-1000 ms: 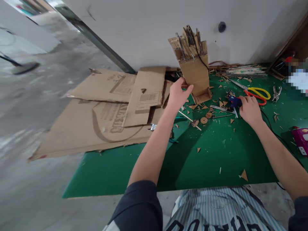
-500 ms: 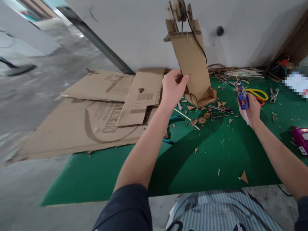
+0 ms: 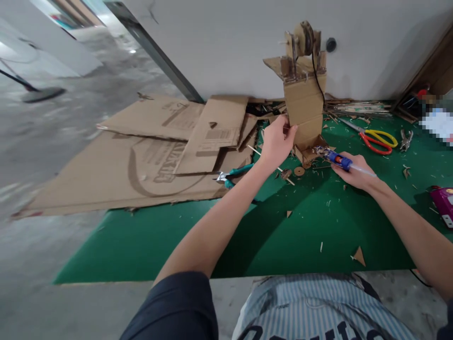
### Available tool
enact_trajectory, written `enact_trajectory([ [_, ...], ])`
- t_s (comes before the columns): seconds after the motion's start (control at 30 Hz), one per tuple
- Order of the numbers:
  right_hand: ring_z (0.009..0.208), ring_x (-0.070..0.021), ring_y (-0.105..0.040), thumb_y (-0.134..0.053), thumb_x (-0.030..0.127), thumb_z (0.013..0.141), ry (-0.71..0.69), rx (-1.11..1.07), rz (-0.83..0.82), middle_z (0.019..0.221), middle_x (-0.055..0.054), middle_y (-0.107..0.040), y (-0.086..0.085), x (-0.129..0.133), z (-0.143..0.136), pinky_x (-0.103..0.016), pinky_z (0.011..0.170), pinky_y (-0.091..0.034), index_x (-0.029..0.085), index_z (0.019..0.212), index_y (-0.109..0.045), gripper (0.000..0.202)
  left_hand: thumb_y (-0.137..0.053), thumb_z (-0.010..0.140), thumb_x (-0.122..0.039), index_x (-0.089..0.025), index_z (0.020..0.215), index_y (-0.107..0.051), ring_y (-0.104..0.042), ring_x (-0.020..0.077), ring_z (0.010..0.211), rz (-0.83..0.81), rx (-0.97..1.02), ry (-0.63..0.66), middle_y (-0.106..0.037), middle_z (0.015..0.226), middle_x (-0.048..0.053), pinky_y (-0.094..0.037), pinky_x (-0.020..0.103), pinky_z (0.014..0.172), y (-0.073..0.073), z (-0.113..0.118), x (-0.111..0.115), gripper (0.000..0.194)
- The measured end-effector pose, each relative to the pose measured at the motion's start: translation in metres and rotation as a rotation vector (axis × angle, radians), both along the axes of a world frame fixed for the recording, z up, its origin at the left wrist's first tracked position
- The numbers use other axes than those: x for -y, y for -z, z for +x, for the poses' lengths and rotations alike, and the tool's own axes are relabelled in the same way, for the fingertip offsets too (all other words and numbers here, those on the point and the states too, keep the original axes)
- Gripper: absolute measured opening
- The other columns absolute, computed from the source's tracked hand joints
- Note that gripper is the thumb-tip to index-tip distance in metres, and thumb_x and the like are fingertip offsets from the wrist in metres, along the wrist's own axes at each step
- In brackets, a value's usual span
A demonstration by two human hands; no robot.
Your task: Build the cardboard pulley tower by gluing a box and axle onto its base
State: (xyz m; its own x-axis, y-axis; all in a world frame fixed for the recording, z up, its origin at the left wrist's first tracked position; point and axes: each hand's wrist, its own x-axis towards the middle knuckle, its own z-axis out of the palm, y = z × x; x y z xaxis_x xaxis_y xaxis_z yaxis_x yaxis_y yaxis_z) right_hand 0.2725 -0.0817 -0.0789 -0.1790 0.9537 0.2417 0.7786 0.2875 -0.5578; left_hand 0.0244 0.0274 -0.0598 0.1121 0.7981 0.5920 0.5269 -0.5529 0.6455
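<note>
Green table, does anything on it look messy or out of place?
Yes. Cardboard scraps litter the green table, loose around the cardboard model. The large cardboard sheet looks askew, overhanging the table's left edge, and stringy bits seem to cling to the glue gun near its tip.

Cardbd tower (image 3: 305, 101) upright w/ wheel (image 3: 304, 38) atop; blue glue gun (image 3: 339, 160) nr base (image 3: 300, 154).

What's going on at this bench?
A person's left hand steadies an upright cardboard structure by its side edge. Their right hand holds a blue glue gun, its front end at the structure's low-walled base; whether they touch is hard to tell. Scissors lie to the right on the green table, and teal-handled pliers lie to the left, partly behind the left forearm.
</note>
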Motion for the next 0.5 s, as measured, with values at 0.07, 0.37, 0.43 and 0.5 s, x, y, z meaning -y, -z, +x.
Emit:
enact_trajectory([
  [0.07,0.060,-0.0200,-0.063,-0.056,0.046,0.090,-0.034,0.048,-0.051,0.073,-0.007,-0.069,-0.001,-0.001,-0.001,-0.030,0.058,-0.042,0.020,0.094,-0.067,0.028,-0.064,0.093,-0.020,-0.021,0.083,-0.052,-0.067,0.0163,0.069,-0.005,0.031,0.011,-0.066,0.077,0.001,-0.051,0.027,0.060,0.002,0.001,0.010,0.016],
  [0.37,0.079,-0.0245,-0.070,-0.056,0.045,0.093,-0.065,0.115,-0.163,0.091,-0.010,-0.075,-0.002,-0.006,-0.005,-0.030,0.066,-0.046,0.019,0.100,-0.068,0.029,-0.060,0.095,-0.029,-0.022,0.085,-0.052,-0.064,0.0152,0.072,0.027,0.015,0.143,-0.066,0.079,0.003,-0.053,0.025,0.060,0.011,-0.004,0.013,0.015],
  [0.43,0.081,-0.0242,-0.070,-0.058,0.044,0.093,-0.057,0.090,-0.188,0.091,-0.009,-0.074,-0.004,-0.007,-0.008,-0.030,0.066,-0.046,0.020,0.100,-0.068,0.027,-0.060,0.095,-0.032,-0.022,0.084,-0.049,-0.063,0.0149,0.069,0.010,0.030,0.166,-0.062,0.075,0.002,-0.051,0.024,0.055,0.012,-0.006,0.004,0.019],
  [0.5,0.081,-0.0235,-0.069,-0.059,0.044,0.094,-0.055,0.071,-0.206,0.089,-0.008,-0.073,-0.007,-0.008,-0.012,-0.029,0.066,-0.045,0.021,0.099,-0.068,0.025,-0.060,0.095,-0.035,-0.022,0.085,-0.049,-0.064,0.0150,0.069,-0.002,0.044,0.203,-0.062,0.075,0.001,-0.050,0.024,0.054,0.013,-0.007,-0.004,0.020],
])
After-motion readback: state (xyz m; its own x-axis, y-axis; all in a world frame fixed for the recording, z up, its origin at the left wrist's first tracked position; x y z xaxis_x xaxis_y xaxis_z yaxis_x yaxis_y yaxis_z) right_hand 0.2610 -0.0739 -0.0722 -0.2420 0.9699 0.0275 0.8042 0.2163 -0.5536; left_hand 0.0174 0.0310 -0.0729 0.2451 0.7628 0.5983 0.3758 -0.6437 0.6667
